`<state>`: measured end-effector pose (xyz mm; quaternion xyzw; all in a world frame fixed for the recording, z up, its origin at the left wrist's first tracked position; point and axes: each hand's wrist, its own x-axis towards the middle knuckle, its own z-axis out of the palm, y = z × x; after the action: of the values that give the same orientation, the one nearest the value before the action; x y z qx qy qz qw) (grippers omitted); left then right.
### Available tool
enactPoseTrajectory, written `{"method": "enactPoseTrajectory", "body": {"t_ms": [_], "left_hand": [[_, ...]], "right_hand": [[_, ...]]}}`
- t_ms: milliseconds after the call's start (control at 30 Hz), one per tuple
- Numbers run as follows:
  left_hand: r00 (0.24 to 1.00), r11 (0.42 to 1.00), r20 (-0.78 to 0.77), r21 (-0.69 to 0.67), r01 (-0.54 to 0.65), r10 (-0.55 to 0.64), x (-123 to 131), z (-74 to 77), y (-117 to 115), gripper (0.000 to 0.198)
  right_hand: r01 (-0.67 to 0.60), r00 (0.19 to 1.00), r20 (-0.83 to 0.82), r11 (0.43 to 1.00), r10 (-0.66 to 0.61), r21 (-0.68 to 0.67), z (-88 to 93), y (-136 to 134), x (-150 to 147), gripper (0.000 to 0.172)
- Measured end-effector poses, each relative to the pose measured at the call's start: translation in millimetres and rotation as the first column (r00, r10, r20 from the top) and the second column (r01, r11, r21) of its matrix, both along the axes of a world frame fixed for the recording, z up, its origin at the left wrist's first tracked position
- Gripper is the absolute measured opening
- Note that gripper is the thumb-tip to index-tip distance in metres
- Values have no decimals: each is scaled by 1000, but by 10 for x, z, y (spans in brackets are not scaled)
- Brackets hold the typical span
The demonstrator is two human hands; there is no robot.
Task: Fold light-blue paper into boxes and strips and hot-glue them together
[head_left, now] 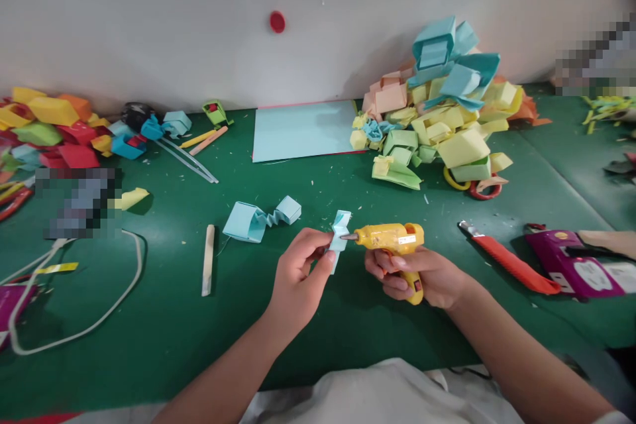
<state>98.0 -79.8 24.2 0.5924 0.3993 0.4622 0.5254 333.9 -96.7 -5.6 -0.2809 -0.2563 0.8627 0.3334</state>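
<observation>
My left hand pinches a small folded light-blue paper piece between thumb and fingers. A yellow glue gun is gripped in my right hand, its metal nozzle pointing left and meeting the paper piece or nearly so. On the green table, left of my hands, lies a light-blue folded paper box joined by a pleated strip to a smaller paper box. A flat wooden stick lies further left.
Light-blue sheets lie near the wall. A pile of folded paper rises behind on the right, with colourful paper shapes at the left. A red-handled cutter and purple package lie right; a white cable curves left.
</observation>
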Motion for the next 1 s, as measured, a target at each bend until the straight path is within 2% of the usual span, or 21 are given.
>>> {"method": "enactPoseTrajectory", "body": {"t_ms": [233, 433, 600, 700, 800, 1000], "left_hand": [[998, 979, 61, -204, 13, 0, 20, 30, -1, 19], [982, 952, 190, -300, 62, -4, 6, -61, -15, 25], [931, 854, 361, -500, 146, 52, 39, -51, 3, 29], [907, 810, 414, -558, 180, 84, 60, -13, 17, 30], [886, 783, 452, -586, 209, 102, 62, 2, 26, 29], [854, 726, 508, -629, 277, 114, 33, -31, 38, 30]], "right_hand": [[98, 958, 252, 983, -136, 157, 27, 21, -13, 32], [108, 923, 328, 954, -201, 281, -16, 14, -13, 31], [74, 868, 424, 912, -259, 404, -23, 7, 1, 29], [44, 809, 500, 879, -310, 474, 19, 3, 1, 29], [-8, 757, 537, 816, -372, 577, 72, -3, -10, 24], [-164, 674, 534, 601, -511, 782, 82, -8, -24, 14]]}}
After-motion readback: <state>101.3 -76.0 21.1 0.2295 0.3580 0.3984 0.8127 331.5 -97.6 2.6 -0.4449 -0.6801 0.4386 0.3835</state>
